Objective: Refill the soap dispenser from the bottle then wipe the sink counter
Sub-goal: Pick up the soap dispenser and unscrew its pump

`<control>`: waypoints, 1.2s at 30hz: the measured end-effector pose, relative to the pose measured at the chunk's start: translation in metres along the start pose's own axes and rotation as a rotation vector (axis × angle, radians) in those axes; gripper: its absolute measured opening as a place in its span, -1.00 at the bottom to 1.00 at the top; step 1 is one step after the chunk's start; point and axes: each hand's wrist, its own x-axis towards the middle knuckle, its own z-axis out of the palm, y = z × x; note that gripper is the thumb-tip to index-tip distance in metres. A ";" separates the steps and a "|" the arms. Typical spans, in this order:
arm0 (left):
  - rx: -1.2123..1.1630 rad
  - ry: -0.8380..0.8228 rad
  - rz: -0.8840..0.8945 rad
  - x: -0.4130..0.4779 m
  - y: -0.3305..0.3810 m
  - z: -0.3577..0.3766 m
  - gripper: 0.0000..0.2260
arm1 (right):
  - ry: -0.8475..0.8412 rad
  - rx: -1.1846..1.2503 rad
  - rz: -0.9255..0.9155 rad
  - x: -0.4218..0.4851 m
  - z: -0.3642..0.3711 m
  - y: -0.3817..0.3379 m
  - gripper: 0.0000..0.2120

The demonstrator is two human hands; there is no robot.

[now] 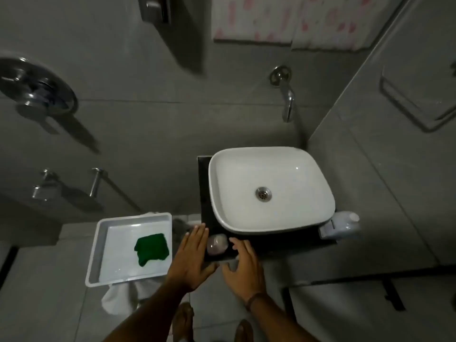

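I see both hands stretched toward the near left corner of the dark tabletop under the white basin. My left hand is flat, fingers spread and empty, lying over the tabletop's left edge. My right hand is loosely open, fingers curled a little, holding nothing. Between them, just beside both, sits a small pale rounded container; it is blurred, so I take it for the soap bottle without being sure. The white soap dispenser hangs at the basin's right side. Left of the tabletop, a grey tray holds a folded green cloth, well apart from my hands.
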 end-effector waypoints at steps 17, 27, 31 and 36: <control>-0.563 0.019 0.036 0.036 -0.023 -0.021 -0.48 | 0.092 0.141 0.063 0.046 0.038 -0.011 -0.64; -0.577 0.108 0.087 0.030 -0.004 -0.034 -0.41 | 0.114 0.427 0.180 0.033 0.016 -0.026 -0.23; -0.605 0.123 0.055 0.031 -0.001 -0.032 -0.42 | 0.121 0.483 0.146 0.028 0.011 -0.029 -0.07; -0.608 0.115 0.026 0.034 0.000 -0.020 -0.40 | 0.244 0.571 0.216 0.029 0.007 -0.033 -0.32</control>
